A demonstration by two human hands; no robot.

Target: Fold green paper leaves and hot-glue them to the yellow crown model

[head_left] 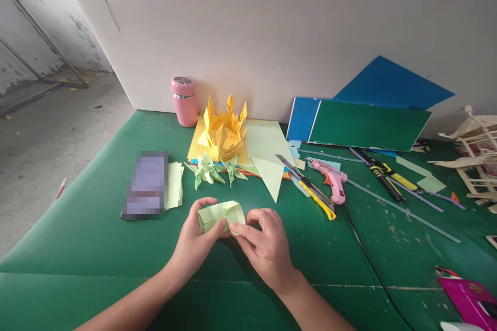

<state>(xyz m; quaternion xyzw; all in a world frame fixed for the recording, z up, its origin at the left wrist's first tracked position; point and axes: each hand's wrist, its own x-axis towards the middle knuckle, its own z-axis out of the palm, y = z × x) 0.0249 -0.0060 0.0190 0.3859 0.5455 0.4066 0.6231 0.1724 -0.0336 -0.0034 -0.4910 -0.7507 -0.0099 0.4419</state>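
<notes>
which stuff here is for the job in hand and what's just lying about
In the job:
green paper, in left hand and right hand
green slips, likely, by colour
green flowers, likely, similar colour

Seemingly just lying about:
flask
knife
glue gun
green board
yellow crown, though perhaps related

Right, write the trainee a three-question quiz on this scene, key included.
1. What do the left hand and right hand both hold? A) a pink flask B) folded pale green paper C) a blue board
2. True or false: the yellow paper crown is to the left of the pink glue gun.
3. Fill in: the handle of the utility knife is black and ____.

Key: 1 B; 2 true; 3 yellow.
</notes>
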